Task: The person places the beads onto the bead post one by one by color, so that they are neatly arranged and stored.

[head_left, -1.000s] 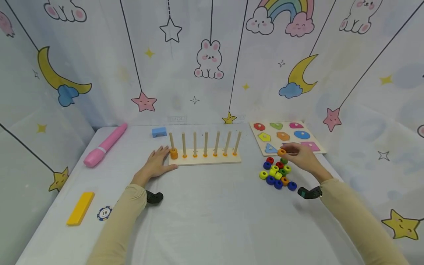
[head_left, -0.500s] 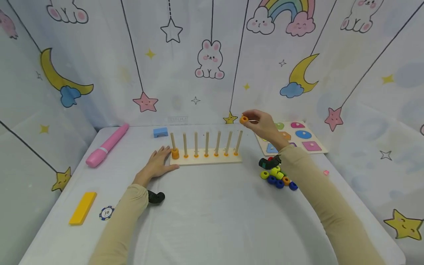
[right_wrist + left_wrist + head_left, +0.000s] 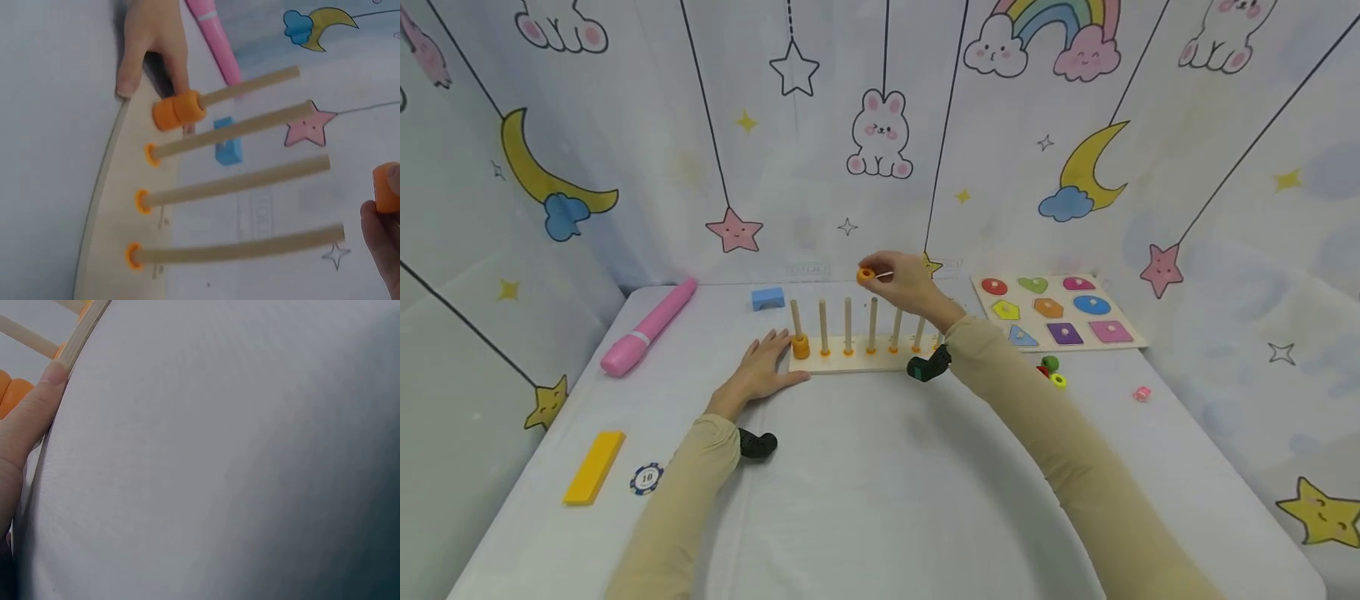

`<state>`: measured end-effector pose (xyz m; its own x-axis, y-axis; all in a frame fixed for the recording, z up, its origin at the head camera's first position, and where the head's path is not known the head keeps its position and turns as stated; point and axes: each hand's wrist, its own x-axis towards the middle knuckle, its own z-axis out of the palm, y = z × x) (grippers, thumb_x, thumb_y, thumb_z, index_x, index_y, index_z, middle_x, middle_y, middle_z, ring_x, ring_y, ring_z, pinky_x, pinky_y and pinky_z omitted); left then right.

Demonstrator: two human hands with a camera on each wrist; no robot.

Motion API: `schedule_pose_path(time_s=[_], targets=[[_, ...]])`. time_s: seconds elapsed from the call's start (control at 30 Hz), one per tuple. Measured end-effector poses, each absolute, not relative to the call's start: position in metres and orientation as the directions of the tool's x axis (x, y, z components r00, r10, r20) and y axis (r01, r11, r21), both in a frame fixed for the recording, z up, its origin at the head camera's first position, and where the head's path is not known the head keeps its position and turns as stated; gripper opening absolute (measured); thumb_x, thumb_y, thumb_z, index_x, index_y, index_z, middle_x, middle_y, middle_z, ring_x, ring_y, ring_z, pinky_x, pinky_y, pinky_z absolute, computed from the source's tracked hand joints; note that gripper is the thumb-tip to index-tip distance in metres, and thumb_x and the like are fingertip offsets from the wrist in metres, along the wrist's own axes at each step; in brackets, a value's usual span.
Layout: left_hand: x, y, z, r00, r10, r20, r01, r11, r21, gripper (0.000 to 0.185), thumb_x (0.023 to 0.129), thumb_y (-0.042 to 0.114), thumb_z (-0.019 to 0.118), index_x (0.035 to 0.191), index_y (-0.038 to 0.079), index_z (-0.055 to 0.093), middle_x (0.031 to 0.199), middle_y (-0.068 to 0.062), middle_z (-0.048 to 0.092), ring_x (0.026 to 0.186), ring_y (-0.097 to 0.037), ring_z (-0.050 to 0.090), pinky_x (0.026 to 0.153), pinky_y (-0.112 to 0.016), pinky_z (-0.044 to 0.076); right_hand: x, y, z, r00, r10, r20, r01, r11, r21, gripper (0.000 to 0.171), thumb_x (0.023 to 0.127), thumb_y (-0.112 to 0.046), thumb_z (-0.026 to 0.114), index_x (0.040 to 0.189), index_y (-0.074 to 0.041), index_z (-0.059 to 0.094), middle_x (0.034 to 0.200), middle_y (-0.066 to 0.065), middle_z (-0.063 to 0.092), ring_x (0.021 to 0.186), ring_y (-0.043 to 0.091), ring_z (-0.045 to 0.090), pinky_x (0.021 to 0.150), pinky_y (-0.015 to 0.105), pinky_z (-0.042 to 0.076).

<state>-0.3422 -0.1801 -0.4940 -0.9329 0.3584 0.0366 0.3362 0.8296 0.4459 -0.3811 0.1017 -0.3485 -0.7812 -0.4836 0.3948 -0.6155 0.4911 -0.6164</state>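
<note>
My right hand holds an orange bead between thumb and fingertips, in the air above the wooden peg board. In the right wrist view that bead shows at the right edge, apart from the pegs. Orange beads sit stacked on the leftmost peg; the other visible pegs carry none. At the board's left end rests my left hand, fingers extended. Its thumb touches the board's front edge in the left wrist view. My right forearm hides most of the loose beads.
A shape puzzle board lies at the back right, near a small pink piece. On the left are a pink bat-shaped stick, a blue block, a yellow block and a poker chip.
My right hand has lifted the orange bead from beside the loose beads and carried it left, over the peg board. The left hand stays at the board's left end.
</note>
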Motion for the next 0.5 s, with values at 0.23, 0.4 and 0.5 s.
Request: schedule_pose_path(time_s=[0.23,0.4,0.5], targets=[[-0.342,-0.181,-0.491,-0.935,0.354,0.034,0.330,0.827,0.455,0.090,0.084,0.054,0.063,0.146,-0.002,0.029,0.153,-0.020,0.022,0.142,-0.036,0.008,0.114,-0.051,0.000,-0.377,0.049,-0.352,-0.724,-0.565,0.395,-0.670,0.441,-0.597,0.025,0.091,-0.005,0.061,0.115,0.001,0.062,0.109,0.011,0.065,0.098,0.015,0.062,0.082,0.016,0.050],[-0.340,-0.180,-0.490,-0.934,0.354,0.043,0.332,0.822,0.462,0.089,0.084,0.053,0.065,0.146,-0.001,0.030,0.152,-0.021,0.023,0.142,-0.036,0.009,0.114,-0.053,0.001,-0.376,0.023,-0.354,-0.710,-0.609,0.354,-0.672,0.434,-0.600,0.027,0.091,-0.004,0.060,0.118,0.002,0.061,0.112,0.011,0.064,0.101,0.015,0.062,0.084,0.016,0.049],[-0.339,-0.180,-0.490,-0.933,0.355,0.048,0.336,0.818,0.467,0.088,0.083,0.052,0.066,0.145,-0.002,0.031,0.151,-0.021,0.024,0.141,-0.037,0.010,0.113,-0.054,0.002,-0.377,0.012,-0.356,-0.700,-0.635,0.325,-0.674,0.439,-0.594,0.027,0.091,-0.004,0.060,0.117,0.002,0.062,0.112,0.010,0.065,0.101,0.014,0.062,0.084,0.015,0.049]])
